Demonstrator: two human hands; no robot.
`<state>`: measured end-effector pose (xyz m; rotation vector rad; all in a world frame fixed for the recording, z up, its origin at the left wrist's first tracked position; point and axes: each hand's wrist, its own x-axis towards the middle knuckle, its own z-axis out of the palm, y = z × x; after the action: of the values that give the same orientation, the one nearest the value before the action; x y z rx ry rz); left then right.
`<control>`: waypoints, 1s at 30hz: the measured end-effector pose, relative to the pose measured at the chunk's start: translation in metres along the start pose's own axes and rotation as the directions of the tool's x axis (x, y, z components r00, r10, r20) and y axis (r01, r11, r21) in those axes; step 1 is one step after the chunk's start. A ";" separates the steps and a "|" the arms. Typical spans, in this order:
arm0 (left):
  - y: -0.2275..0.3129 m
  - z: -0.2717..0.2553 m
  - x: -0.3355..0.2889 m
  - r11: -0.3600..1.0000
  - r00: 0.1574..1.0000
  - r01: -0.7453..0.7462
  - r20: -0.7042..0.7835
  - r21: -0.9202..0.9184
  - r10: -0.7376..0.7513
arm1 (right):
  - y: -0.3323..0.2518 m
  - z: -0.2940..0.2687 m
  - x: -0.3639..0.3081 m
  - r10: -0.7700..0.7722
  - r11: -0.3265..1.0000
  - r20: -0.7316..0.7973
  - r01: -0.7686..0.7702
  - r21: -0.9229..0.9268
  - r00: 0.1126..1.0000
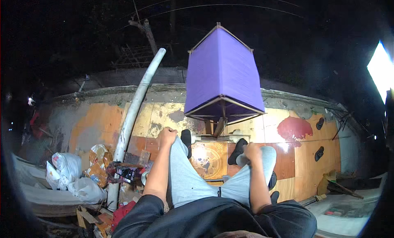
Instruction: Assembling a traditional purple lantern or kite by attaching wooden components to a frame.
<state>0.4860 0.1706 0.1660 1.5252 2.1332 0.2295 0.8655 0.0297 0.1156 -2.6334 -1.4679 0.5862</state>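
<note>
My left hand [167, 136] is closed beside my left knee, against the grey-blue trousers [186, 180]. Over the right knee, my right hand [253, 152] has its fingers curled at the trouser cloth. Whether either hand pinches the fabric or something small cannot be made out. Beyond my feet stands a large box-shaped frame of thin wooden sticks covered in purple cloth [223, 69], held up on a wooden post [221, 127]. Neither hand touches it. My black-socked feet [237, 151] rest either side of a patterned floor panel [209, 158].
A long pale pole [139, 94] slants up at the left. Near its foot lie white plastic bags [67, 170], a phone-like device with a lit screen [125, 173] and wood scraps [88, 217]. Dark shoes [319, 153] sit at the right, where a bright light panel [381, 69] glows.
</note>
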 end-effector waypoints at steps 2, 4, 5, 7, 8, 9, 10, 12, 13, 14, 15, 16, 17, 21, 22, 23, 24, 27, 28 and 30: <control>-0.002 0.002 0.003 1.000 1.000 0.009 -0.013 -0.003 -0.009 | -0.012 0.055 0.018 -0.015 0.998 0.116 0.023 -0.064 0.993; -0.003 0.005 0.005 1.000 1.000 0.000 0.016 -0.009 0.001 | -0.030 0.104 0.020 -0.030 0.998 0.209 0.019 0.056 0.977; -0.004 0.007 0.005 1.000 1.000 -0.007 0.028 -0.011 0.008 | -0.040 0.122 0.016 -0.079 0.995 0.200 0.063 0.083 0.977; -0.008 0.012 0.003 0.996 0.997 -0.073 -0.018 -0.050 0.072 | -0.063 0.142 0.009 -0.186 0.967 0.467 0.078 0.241 0.865; -0.009 0.015 0.001 0.992 0.995 -0.085 -0.057 -0.098 0.079 | -0.080 0.150 -0.002 -0.161 0.963 0.422 0.048 0.266 0.892; -0.012 0.017 -0.004 0.993 0.995 -0.070 -0.076 -0.095 0.063 | -0.099 0.151 -0.013 -0.298 0.894 0.394 0.109 0.435 0.870; -0.016 0.019 -0.011 0.978 0.970 -0.191 -0.166 -0.081 0.176 | -0.115 0.147 -0.022 -0.369 0.828 0.378 0.115 0.549 0.849; -0.025 0.019 -0.025 0.907 0.907 -0.404 -0.180 -0.116 0.381 | -0.138 0.124 -0.047 -0.546 0.706 0.335 0.207 0.677 0.768; -0.028 0.021 -0.035 0.909 0.907 -0.400 -0.191 -0.115 0.375 | -0.147 0.108 -0.061 -0.581 0.601 0.281 0.170 0.781 0.764; -0.029 0.023 -0.046 0.900 0.873 -0.434 -0.260 -0.033 0.411 | -0.150 0.088 -0.072 -0.607 0.580 0.270 0.183 0.794 0.748; -0.027 0.024 -0.056 0.876 0.824 -0.479 -0.316 0.055 0.470 | -0.153 0.067 -0.082 -0.628 0.466 0.282 0.060 0.883 0.725; -0.023 0.026 -0.067 0.898 0.860 -0.439 -0.282 0.014 0.425 | -0.155 0.048 -0.092 -0.650 0.338 0.288 -0.072 0.938 0.703; -0.016 0.028 -0.078 0.907 0.883 -0.421 -0.220 0.024 0.415 | -0.152 0.028 -0.100 -0.649 0.327 0.278 -0.070 0.942 0.709; 0.045 0.038 -0.117 0.366 0.641 0.335 0.494 -0.868 0.587 | -0.107 -0.038 -0.103 -0.646 0.253 0.152 0.021 0.967 0.748; 0.062 0.043 -0.132 0.236 0.489 0.454 0.462 -0.859 0.740 | -0.086 -0.054 -0.098 -0.634 0.282 0.169 0.022 0.959 0.754; 0.085 0.051 -0.143 0.116 0.428 0.509 0.367 -0.853 0.826 | -0.063 -0.072 -0.090 -0.616 0.297 0.152 0.050 0.953 0.773; 0.105 0.059 -0.150 0.158 0.418 0.491 0.391 -0.857 0.820 | -0.043 -0.086 -0.078 -0.504 0.491 0.164 0.125 0.862 0.848; 0.159 0.104 -0.165 0.310 0.377 0.473 0.507 -0.825 0.775 | 0.024 -0.107 -0.055 -0.156 0.824 -0.110 0.191 0.534 0.982; 0.170 0.123 -0.164 0.415 0.379 0.456 0.594 -0.787 0.709 | 0.043 -0.105 -0.044 -0.042 0.935 -0.154 0.093 0.342 0.987; 0.176 0.164 -0.162 0.411 0.385 0.565 0.669 -0.716 0.637 | 0.069 -0.078 -0.028 0.024 0.998 -0.342 -0.002 0.065 0.939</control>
<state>0.7530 0.0597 0.1462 0.5936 0.6090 0.3627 0.9359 -0.0217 0.1798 -2.5332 -1.3037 0.1563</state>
